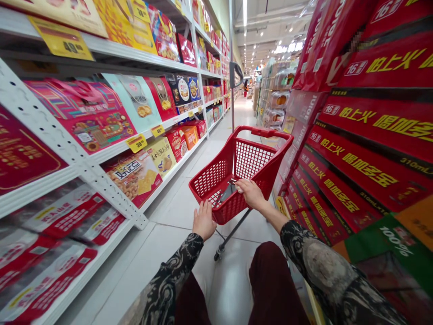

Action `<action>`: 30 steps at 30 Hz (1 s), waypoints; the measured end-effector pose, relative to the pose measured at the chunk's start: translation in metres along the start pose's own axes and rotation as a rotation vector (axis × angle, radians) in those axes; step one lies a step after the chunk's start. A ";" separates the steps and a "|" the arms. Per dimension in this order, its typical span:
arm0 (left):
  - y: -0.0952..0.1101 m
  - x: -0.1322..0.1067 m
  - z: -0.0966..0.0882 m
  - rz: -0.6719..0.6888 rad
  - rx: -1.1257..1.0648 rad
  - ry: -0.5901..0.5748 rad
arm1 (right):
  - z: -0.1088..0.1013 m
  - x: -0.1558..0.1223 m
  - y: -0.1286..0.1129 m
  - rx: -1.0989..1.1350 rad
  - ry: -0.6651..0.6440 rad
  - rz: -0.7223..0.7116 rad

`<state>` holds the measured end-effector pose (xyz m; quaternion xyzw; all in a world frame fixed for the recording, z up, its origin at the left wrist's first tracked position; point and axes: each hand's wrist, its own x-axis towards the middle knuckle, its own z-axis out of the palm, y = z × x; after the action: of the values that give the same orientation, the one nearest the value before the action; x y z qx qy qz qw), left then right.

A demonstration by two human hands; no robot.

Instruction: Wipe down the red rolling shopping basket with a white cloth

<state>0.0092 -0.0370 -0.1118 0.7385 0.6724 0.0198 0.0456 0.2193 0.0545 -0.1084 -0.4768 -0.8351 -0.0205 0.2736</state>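
Shelf (40,188) of gift boxes (133,178) at left. Left hand (204,220) just beside the near rim of a red wheeled basket (237,158), which stands on the tiled floor (176,207); grip spread. Right hand (250,193) curled over the rim, grip pressed on it. Dark item (227,192) inside basket, unclear. Red drink cartons (372,149) stacked at right.
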 end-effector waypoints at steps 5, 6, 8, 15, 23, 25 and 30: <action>0.015 0.000 0.007 0.098 0.024 -0.008 | 0.008 -0.012 -0.017 0.015 -0.011 -0.039; 0.021 0.000 0.008 0.117 0.027 -0.008 | 0.011 -0.015 -0.022 0.015 -0.016 -0.051; 0.029 0.000 0.008 0.162 0.032 -0.010 | 0.016 -0.022 -0.030 0.013 -0.011 -0.060; 0.026 0.019 -0.007 0.209 0.037 -0.009 | 0.009 -0.030 -0.015 0.004 0.016 0.025; 0.032 0.028 -0.004 0.180 0.035 -0.041 | 0.015 -0.036 -0.025 0.002 0.040 0.075; 0.037 0.026 -0.001 0.195 0.027 -0.039 | 0.019 -0.039 -0.035 0.012 0.032 0.054; 0.024 0.029 -0.002 0.162 0.023 -0.005 | 0.016 -0.046 -0.037 0.052 0.012 0.082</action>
<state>0.0357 -0.0105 -0.1082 0.7910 0.6105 0.0137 0.0371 0.2006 0.0028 -0.1360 -0.5031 -0.8136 0.0093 0.2914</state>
